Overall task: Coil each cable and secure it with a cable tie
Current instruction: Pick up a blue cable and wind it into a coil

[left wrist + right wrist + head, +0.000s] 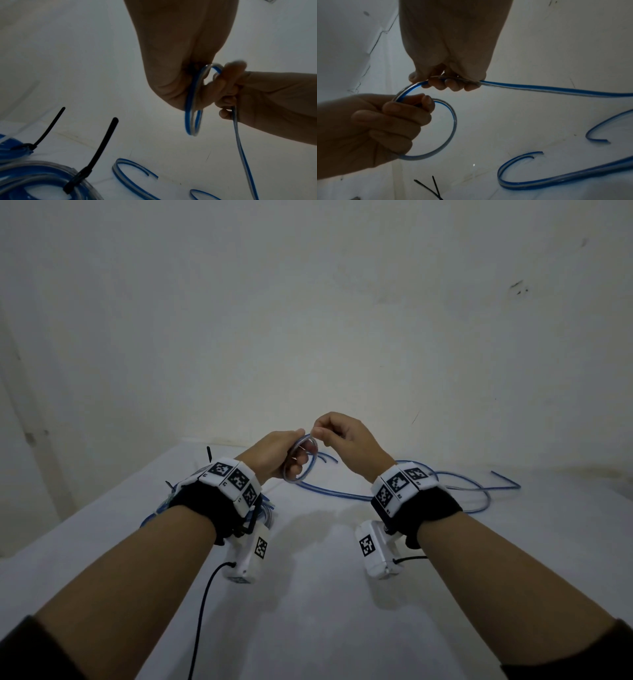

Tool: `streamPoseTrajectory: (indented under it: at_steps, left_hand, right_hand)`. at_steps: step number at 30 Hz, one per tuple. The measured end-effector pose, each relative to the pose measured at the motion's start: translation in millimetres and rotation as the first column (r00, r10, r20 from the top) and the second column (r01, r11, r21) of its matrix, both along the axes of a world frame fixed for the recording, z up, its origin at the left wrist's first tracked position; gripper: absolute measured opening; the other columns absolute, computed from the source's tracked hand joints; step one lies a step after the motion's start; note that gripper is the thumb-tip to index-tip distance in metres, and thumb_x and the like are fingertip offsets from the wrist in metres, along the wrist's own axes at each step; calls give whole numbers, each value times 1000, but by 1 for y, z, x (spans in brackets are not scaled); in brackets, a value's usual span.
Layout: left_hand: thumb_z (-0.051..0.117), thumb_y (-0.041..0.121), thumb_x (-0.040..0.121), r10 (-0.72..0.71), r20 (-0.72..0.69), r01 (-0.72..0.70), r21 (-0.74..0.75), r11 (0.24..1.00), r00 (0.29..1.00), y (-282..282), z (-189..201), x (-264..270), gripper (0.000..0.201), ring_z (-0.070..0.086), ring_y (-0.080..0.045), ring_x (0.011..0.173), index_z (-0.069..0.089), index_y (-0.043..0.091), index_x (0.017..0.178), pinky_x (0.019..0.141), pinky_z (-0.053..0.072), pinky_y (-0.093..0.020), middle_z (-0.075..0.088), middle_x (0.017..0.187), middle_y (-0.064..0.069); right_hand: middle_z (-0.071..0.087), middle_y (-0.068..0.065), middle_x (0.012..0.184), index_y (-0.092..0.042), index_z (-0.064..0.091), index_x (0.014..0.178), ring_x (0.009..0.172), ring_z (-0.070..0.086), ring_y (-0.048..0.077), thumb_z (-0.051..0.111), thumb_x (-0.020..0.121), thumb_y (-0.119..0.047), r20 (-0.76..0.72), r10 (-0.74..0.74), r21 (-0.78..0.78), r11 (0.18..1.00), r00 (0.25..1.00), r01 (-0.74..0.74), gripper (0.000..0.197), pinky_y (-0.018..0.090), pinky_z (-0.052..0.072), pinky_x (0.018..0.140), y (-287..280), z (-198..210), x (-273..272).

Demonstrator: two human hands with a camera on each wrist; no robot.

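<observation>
A blue and clear flat cable (346,494) trails over the white table (325,594) to the right. Its near end forms a small loop (301,460) held above the table. My left hand (286,455) grips that loop (452,125) with curled fingers (406,117). My right hand (337,436) pinches the cable (539,88) just past the loop's top (214,66), the strand running through its curled fingers (453,83) and hanging down to the table (243,152). Coiled cables (42,174) bound with black cable ties (102,146) lie under my left wrist.
Loose cable ends (522,174) curl on the table to the right and behind the hands (130,169). Black tie tails (435,188) stick up at the left (209,455). A bare wall (308,320) rises behind the table. A black cord (202,611) hangs from my left wrist camera.
</observation>
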State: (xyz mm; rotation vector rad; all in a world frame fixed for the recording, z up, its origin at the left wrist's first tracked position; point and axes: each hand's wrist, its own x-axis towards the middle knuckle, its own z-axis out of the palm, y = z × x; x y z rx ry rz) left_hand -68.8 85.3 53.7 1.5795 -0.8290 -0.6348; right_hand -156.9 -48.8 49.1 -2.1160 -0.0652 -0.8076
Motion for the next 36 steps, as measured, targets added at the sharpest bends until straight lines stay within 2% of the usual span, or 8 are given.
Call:
streamPoseTrajectory:
  at_steps: [5, 10, 15, 19, 23, 26, 31, 36]
  left_hand:
    - [23, 52, 98, -123, -210, 111, -65, 992, 970, 1, 3, -1, 56, 23, -6, 33, 47, 12, 66, 35, 23, -14, 31, 47, 5]
    - [28, 29, 97, -199, -336, 151, -164, 975, 920, 1, 7, -2, 34, 29, -7, 38, 41, 15, 69, 36, 25, -16, 34, 50, 5]
    - [33, 26, 101, -151, -305, 71, -259, 963, 940, 0, 1, -1, 33, 40, -7, 41, 44, 16, 71, 43, 32, -14, 36, 49, 7]
    - [32, 31, 101, -89, -293, -10, -319, 948, 952, 5, 7, 5, 35, 35, -5, 37, 44, 16, 71, 41, 29, -13, 34, 45, 9]
    - [30, 38, 101, -80, -247, 13, -261, 965, 966, 3, 8, 6, 41, 27, -4, 34, 44, 15, 70, 36, 21, -14, 30, 43, 9]
    - [26, 39, 101, -155, -336, 84, -216, 973, 929, -1, 5, 2, 48, 26, -5, 32, 47, 13, 67, 36, 19, -13, 29, 42, 7]
    - [22, 23, 98, -259, -381, 88, -412, 907, 888, -6, 10, -1, 35, 30, -6, 36, 43, 12, 73, 40, 22, -18, 34, 45, 6]
    - [26, 27, 103, -168, -387, -83, -554, 828, 907, -10, 13, 5, 35, 35, -6, 41, 42, 14, 74, 43, 30, -15, 38, 49, 8]
  right_hand:
    - [51, -4, 66, -7, 58, 84, 57, 46, -5, 56, 93, -15, 61, -72, 100, 993, 996, 66, 12, 8, 38, 62, 0, -1, 5]
    - [49, -6, 65, -11, 54, 82, 52, 43, -3, 51, 96, -18, 57, -117, 134, 985, 992, 108, 15, 13, 36, 60, -1, -11, 10]
    - [52, -5, 76, -14, 54, 93, 66, 47, -1, 44, 98, -14, 87, -123, 94, 989, 989, 115, 11, 18, 40, 67, -4, -18, 8]
    - [52, 1, 80, -14, 49, 100, 74, 50, 16, 48, 95, -9, 37, -210, 88, 975, 977, 206, 7, 34, 44, 75, -17, -32, 3]
    - [56, 5, 80, -9, 50, 92, 72, 55, 20, 44, 94, -3, 88, -302, 43, 953, 949, 300, 9, 25, 45, 70, -26, -40, 2]
    - [58, 7, 84, -13, 57, 89, 78, 55, 23, 47, 93, -6, 106, -339, 10, 941, 935, 340, 13, 33, 46, 74, -28, -41, 7]
    - [51, -4, 62, -16, 59, 87, 60, 47, 4, 46, 96, -11, 17, -285, -23, 958, 958, 285, 17, 16, 36, 61, -22, -41, 6]
    - [53, -1, 74, -6, 56, 103, 59, 50, 8, 44, 97, -10, -57, -274, 1, 962, 960, 275, 14, 15, 40, 60, -25, -44, 3]
